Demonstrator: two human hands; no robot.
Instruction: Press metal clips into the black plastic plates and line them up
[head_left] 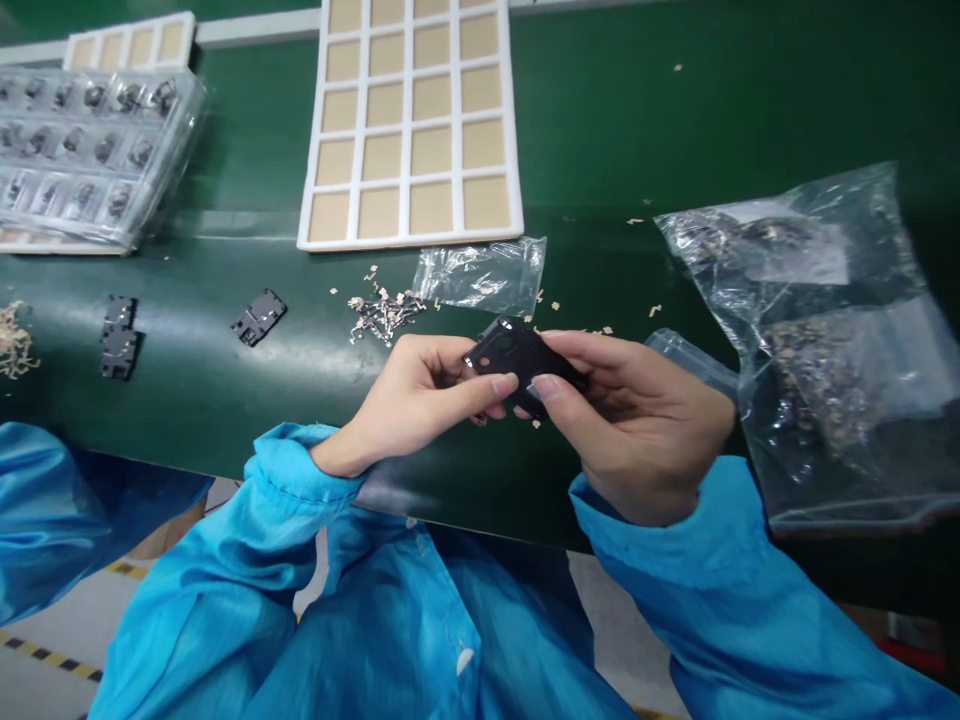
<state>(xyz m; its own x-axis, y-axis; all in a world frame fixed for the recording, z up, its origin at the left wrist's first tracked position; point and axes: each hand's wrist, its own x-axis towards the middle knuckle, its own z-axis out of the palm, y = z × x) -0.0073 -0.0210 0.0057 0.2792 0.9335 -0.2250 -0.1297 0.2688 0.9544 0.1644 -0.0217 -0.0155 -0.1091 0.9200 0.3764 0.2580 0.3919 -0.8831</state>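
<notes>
Both of my hands hold one small black plastic part (pixel 510 355) above the green table's (pixel 600 130) near edge. My left hand (pixel 412 400) pinches its left end, thumb on the front face. My right hand (pixel 637 420) grips its right side, thumb beside the left thumb. A heap of tiny metal clips (pixel 382 312) lies just beyond my left hand. Next to the clips lies a small, flat clear bag (pixel 484 275).
A white grid tray (pixel 412 120) with tan cells lies at the back centre. Clear blister trays of parts (pixel 82 150) sit back left. Black parts (pixel 259 317) (pixel 118 338) lie loose at left. Large plastic bags of components (pixel 817 340) fill the right side.
</notes>
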